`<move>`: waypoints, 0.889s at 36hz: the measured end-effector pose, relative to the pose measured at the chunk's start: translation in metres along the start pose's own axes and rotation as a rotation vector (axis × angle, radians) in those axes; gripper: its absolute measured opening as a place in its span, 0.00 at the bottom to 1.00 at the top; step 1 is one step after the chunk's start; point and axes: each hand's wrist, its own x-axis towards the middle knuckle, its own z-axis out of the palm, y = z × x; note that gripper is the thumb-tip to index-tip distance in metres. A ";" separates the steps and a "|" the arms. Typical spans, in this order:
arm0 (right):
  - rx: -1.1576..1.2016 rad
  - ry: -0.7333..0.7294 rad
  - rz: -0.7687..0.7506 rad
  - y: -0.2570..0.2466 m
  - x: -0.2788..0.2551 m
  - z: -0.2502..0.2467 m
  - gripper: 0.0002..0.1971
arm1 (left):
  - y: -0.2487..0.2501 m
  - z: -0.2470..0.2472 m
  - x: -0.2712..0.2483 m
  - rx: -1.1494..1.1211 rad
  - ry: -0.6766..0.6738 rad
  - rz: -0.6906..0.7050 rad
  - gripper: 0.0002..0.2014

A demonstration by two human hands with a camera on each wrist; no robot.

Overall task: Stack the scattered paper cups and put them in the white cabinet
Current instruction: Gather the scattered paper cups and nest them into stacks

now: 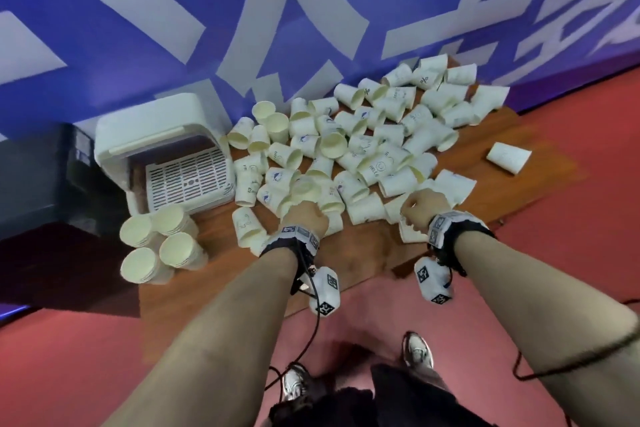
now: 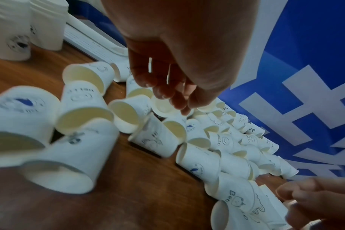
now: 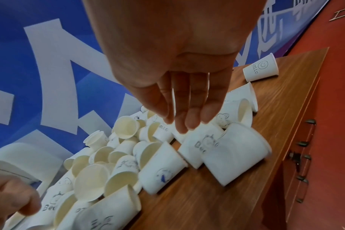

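Observation:
Many white paper cups [image 1: 349, 149] lie scattered on their sides across the wooden table [image 1: 363, 253]. Several finished stacks [image 1: 159, 246] stand at the front left. Behind them is the white cabinet [image 1: 152, 121], its lid raised over a slotted tray. My left hand [image 1: 304, 215] hovers over the near cups; in the left wrist view its fingers [image 2: 161, 93] hang loosely curled just above one cup's rim [image 2: 161, 109] and hold nothing. My right hand [image 1: 420, 208] hangs over the pile's near right side, its straight fingertips [image 3: 191, 123] down at a printed cup [image 3: 203, 144].
One cup [image 1: 508, 157] lies apart at the table's right end. A blue wall banner [image 1: 311, 10] backs the table. A black box [image 1: 34, 177] sits to the left of the cabinet. Bare wood [image 1: 346, 263] lies between my wrists, with red floor [image 1: 554, 218] beyond the table edge.

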 end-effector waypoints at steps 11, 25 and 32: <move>-0.156 -0.155 -0.154 0.102 0.071 -0.057 0.13 | 0.098 0.100 -0.013 -0.036 0.008 -0.178 0.13; -0.066 -0.327 -0.241 0.143 0.082 -0.015 0.13 | 0.177 0.198 0.013 0.180 -0.049 -0.127 0.31; -0.098 -0.355 -0.315 0.148 0.089 -0.007 0.13 | 0.180 0.219 0.027 0.278 -0.004 -0.134 0.34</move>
